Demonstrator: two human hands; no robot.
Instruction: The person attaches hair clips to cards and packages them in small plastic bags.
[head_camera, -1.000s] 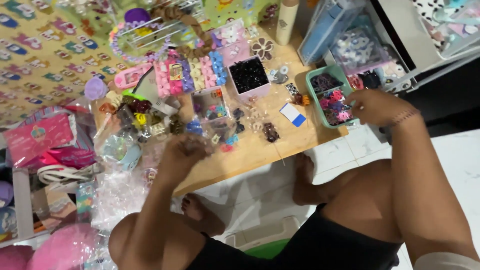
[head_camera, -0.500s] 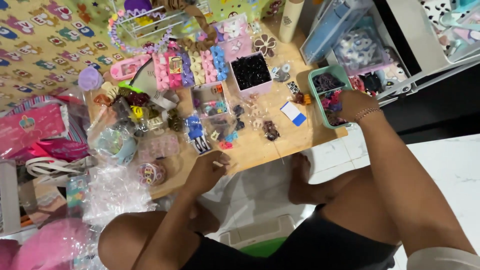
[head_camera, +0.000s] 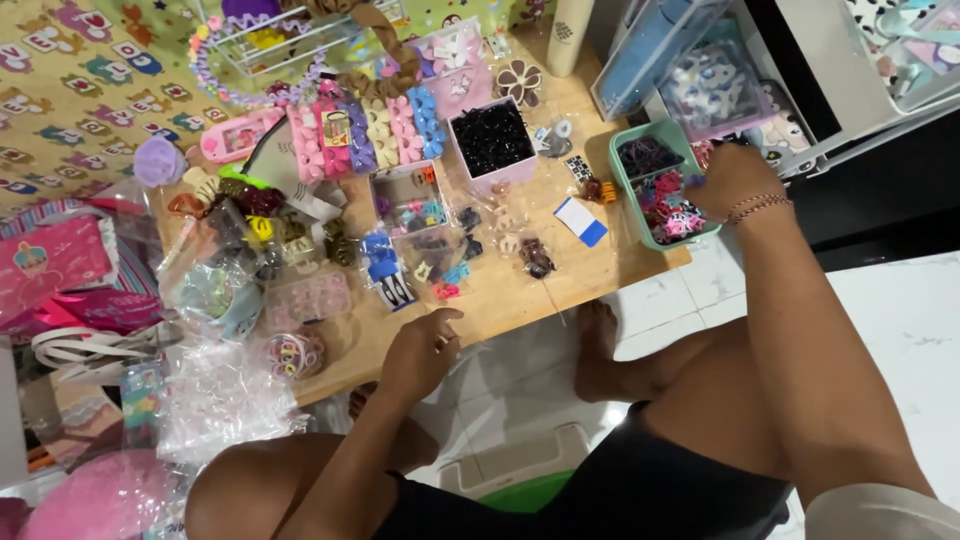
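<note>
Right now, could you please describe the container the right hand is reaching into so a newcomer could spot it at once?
Start at the low wooden table and go to its right end. There the right hand dips into a mint-green rectangular tray of mixed dark and pink hair ties. Unlike the pink box of black ties nearby, it is green.

Camera count: one view, head-worn.
Position: sitting above both hands, looking steeply down past the knees.
Facing: pointing forward over the left hand (head_camera: 420, 352) and right hand (head_camera: 728, 178) onto the wooden table (head_camera: 520, 300).
Range: framing the hands at arm's length.
Shared coverage: not applying; no second view is overlapping.
</note>
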